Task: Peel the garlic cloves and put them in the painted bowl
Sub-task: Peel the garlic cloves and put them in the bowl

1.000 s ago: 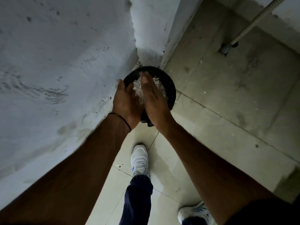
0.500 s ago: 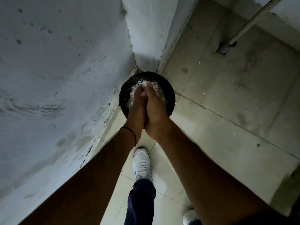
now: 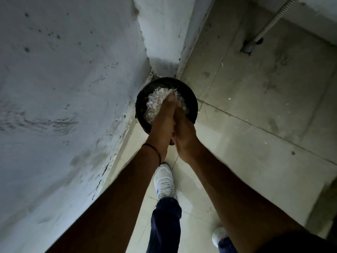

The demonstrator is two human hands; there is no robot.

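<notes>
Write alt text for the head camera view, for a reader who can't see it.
The left hand and right hand are pressed palm to palm over a black bin holding pale papery peels. The bin stands on a tiled floor in the corner of a wall, and a white shoe shows below the arms.
</notes>
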